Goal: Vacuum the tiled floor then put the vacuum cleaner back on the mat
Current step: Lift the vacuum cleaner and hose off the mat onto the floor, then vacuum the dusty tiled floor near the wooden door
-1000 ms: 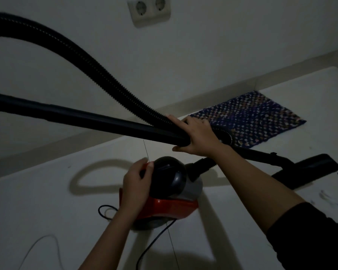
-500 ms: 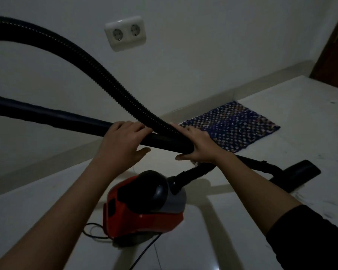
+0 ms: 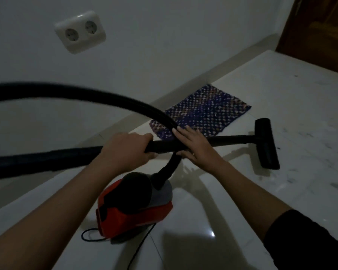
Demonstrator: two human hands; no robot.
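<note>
Seen from a head-worn camera looking down in a dim room: the person's left hand is closed around a long, rigid black tube, and the right hand lies over the same tube with fingers mostly flat, pressing the ribbed, flexible black hose against it, probably to gather both for carrying. The tube ends in a wide, flat black floor nozzle resting on the glossy pale tiled floor. Below the hands sits the vacuum cleaner, a rounded body with a shiny red shell and dark domed top, on the tiles and not on the mat. A thin black cord trails from it. The woven blue patterned mat lies flat by the wall, just beyond the hands. A white double socket is on the wall above; a brown wooden door shows at the upper right.
</note>
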